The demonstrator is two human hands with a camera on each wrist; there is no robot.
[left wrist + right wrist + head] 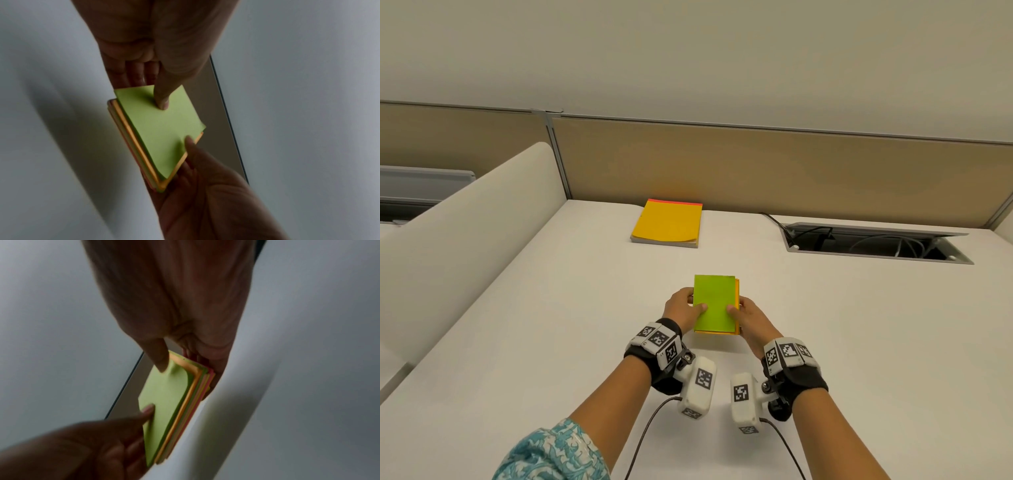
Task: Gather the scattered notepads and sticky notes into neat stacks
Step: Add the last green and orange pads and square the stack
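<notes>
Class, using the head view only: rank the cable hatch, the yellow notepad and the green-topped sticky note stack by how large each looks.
1. Grey-framed rectangular cable hatch in the white desk.
2. Yellow paper notepad by the partition.
3. Green-topped sticky note stack, held in both hands.
The last two look close; the stack is nearer the camera, so true sizes stay unsure.

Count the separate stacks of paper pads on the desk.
2. A green-topped sticky-note stack, held between left hand and right hand; a yellow-topped notepad stack against the far partition.
</notes>
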